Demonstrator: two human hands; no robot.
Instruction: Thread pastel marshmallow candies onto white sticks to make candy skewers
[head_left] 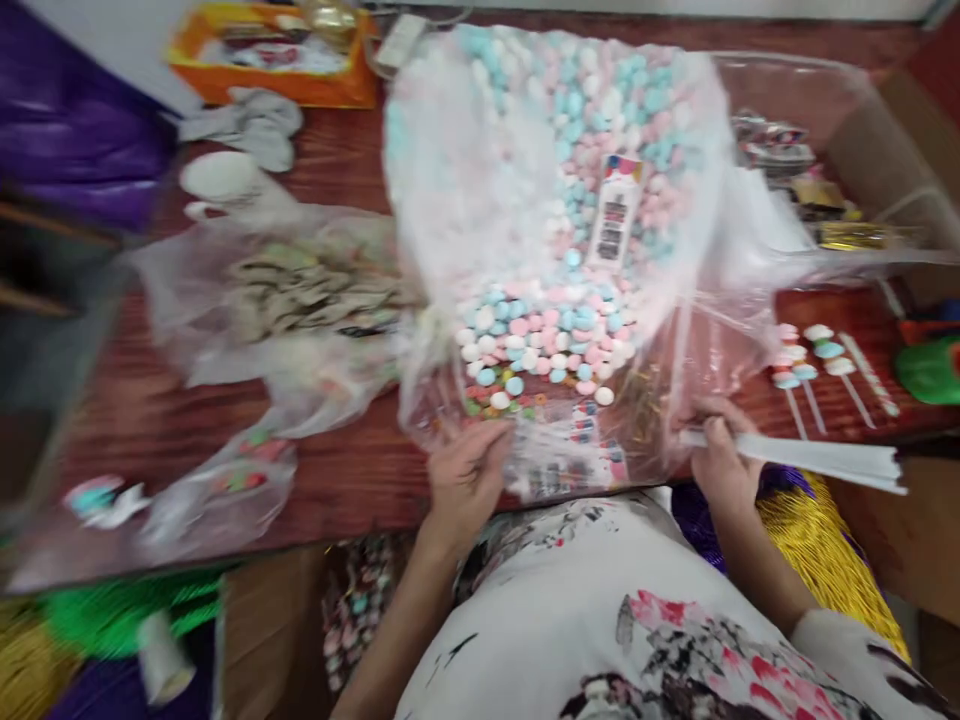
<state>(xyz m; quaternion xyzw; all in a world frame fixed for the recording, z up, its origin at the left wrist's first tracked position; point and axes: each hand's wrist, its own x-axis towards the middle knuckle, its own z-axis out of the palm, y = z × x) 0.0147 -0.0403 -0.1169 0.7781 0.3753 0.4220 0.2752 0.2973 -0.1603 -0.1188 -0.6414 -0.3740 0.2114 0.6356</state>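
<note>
A large clear bag of pink, blue and white candies lies open toward the table's front edge, a barcode label on top. My left hand is at the bag's lower left edge, its fingers curled near the plastic; what they pinch is hard to make out. My right hand is closed on a bundle of white sticks that points right. Between my hands, small labels and clear wrappers lie at the bag's mouth. Several candies on sticks rest to the right.
An orange box, a white mug and a bag of beige pieces stand at the left. At the right are a clear bin and a green object. Candy pieces in plastic lie at the front left.
</note>
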